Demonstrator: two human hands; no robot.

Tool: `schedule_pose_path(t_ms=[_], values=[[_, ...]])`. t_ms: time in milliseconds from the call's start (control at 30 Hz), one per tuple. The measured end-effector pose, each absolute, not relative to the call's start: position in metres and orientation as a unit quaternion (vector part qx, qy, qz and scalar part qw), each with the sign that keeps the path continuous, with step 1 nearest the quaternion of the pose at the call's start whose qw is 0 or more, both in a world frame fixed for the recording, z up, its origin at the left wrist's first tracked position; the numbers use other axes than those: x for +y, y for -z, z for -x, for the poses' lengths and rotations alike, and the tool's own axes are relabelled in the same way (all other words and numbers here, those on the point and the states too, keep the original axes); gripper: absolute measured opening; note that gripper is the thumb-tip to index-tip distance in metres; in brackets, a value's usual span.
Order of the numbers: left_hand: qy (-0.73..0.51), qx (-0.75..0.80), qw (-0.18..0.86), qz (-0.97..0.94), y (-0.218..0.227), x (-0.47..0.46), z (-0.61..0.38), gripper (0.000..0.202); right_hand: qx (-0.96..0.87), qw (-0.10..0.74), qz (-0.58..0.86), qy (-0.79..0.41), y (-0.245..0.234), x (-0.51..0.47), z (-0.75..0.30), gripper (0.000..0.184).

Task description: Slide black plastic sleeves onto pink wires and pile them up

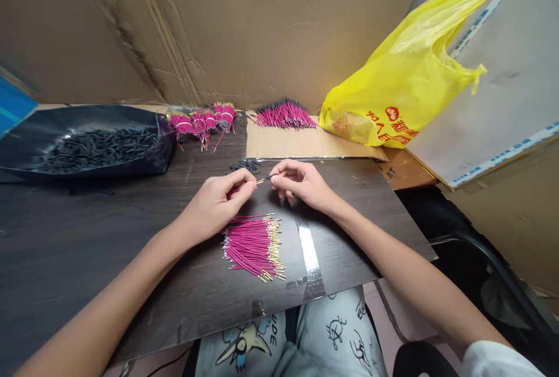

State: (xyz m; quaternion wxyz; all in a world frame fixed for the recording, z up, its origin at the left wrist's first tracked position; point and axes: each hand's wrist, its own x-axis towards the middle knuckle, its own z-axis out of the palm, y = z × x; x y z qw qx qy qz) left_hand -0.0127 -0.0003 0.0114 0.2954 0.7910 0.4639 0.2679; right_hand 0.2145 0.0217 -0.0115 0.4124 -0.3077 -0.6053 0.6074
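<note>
My left hand (220, 199) is closed in a pinch on a short magenta wire, whose gold tip (261, 181) sticks out to the right. Facing it, my right hand (302, 183) pinches a small black sleeve (269, 178) between thumb and fingertips. The sleeve's end and the gold tip are very close; whether they touch I cannot tell. Just below the hands lies a row of magenta wires (251, 243), their gold ends pointing right. Behind my left hand is a small heap of black sleeves (245, 165).
At the left, a dark bag (163, 152) holds many black sleeves. Bundled magenta wires (225, 116) stand at the back. Wires with black ends (286, 113) lie on a cardboard sheet (279, 143). A yellow plastic bag (393, 85) leans at the back right. Clear tape (310, 252) crosses the dark table.
</note>
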Motion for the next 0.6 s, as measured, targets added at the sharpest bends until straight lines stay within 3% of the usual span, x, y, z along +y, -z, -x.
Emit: schedule_pose_path(t_ms=[600], values=[[-0.262,0.458,0.307,-0.792,-0.0114,0.0023,0.0129,0.034,-0.636,0.390,0.303,-0.592,0.0136,0.0231,-0.2181,0.030]])
